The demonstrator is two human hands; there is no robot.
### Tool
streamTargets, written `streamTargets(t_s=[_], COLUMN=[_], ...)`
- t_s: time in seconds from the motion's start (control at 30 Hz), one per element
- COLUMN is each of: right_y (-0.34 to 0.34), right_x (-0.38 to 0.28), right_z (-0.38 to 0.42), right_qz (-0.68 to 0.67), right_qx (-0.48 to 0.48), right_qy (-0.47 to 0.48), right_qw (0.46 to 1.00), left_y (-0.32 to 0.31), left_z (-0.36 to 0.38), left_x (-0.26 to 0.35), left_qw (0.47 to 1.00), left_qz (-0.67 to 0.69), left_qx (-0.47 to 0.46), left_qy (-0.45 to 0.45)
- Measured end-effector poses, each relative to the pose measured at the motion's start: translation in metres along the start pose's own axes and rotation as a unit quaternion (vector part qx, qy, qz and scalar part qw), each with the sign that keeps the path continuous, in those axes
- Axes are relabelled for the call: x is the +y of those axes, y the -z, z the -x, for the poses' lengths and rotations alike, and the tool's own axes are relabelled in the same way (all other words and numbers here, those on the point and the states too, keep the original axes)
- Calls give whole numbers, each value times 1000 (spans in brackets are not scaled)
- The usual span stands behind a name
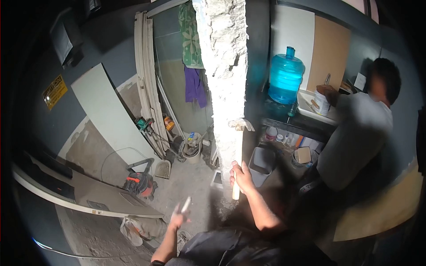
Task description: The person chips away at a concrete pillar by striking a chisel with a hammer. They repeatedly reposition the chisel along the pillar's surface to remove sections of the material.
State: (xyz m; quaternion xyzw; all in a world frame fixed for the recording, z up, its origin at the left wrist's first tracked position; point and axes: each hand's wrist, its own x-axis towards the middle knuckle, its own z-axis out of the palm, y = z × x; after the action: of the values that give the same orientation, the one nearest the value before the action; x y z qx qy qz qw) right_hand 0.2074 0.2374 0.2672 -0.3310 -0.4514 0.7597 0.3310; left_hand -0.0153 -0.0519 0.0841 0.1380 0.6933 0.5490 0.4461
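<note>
My right hand (242,177) grips the pale wooden handle of a hammer (238,146), held upright. Its metal head rests against the rough, chipped plaster edge of a white wall column (224,66). My left hand (179,218) is lower and to the left, blurred, with a thin light-coloured rod, perhaps a chisel (186,204), between its fingers. That hand is away from the column, over the dusty floor.
Another person (355,137) in a grey shirt stands at right by a sink (310,108) beside a blue water jug (286,75). White panels (106,115) lean at left. A red vacuum (140,182), a bucket (193,148) and a grey bin (262,162) sit on the floor.
</note>
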Motion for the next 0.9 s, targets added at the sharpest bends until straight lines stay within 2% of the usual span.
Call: streamTargets(t_s=[0.07, 0.13, 0.2, 0.23, 0.3, 0.4, 0.43, 0.47, 0.5, 0.53, 0.57, 0.6, 0.67, 0.73, 0.83, 0.9], right_y=[0, 7, 16, 11, 9, 9, 6, 3, 0, -1, -1, 0, 6, 14, 21, 20], right_x=[-4, -15, -23, -30, -35, -30, -28, -28, -30, -33, -35, -37, -42, -42, -43, -46], right_z=[0, 5, 9, 18, 30, 36, 38, 39, 40, 41, 42, 43, 42, 45, 52, 59], right_qz=[-82, -57, -34, 28, 67, 141, 149, 156, 158, 124, 90, 94, 76, 63, 105, 120], right_qx=[-26, -15, -23, 5, 20, 56, 77, 99, 101, 98, 93, 95, 77, 70, 41, 38], right_qy=[-35, -86, -109, -78, -50, 54, 105, 154, 155, 204, 253, 253, 297, 288, 277, 270], right_qw=[996, 995, 993, 997, 996, 987, 980, 971, 970, 966, 959, 958, 949, 953, 954, 954], left_y=[-37, -57, -76, -83, -95, -118, -127, -135, -143, -150, -155, -159, -165, -173, -184, -192], left_z=[13, 7, 22, 17, 4, -12, -15, -15, -12, -8, -1, 2, 1, -3, -5, -10], left_x=[93, 150, 207, 220, 234, 247, 252, 264, 284, 302, 321, 339, 365, 380, 395, 398], left_qw=[993, 972, 969, 968, 974, 956, 930, 930, 900, 865, 862, 859, 809, 786, 808, 803], left_qz=[29, 125, 140, 146, -19, -103, -125, -122, -148, -171, -180, -189, -237, -220, -237, -230], left_qx=[-11, -89, -154, -153, -186, -137, -99, -100, -57, -13, -29, -43, -22, -36, -63, -64], left_qy=[-110, -176, -135, -138, -130, -237, -330, -333, -405, -472, -473, -473, -538, -577, -536, -546])
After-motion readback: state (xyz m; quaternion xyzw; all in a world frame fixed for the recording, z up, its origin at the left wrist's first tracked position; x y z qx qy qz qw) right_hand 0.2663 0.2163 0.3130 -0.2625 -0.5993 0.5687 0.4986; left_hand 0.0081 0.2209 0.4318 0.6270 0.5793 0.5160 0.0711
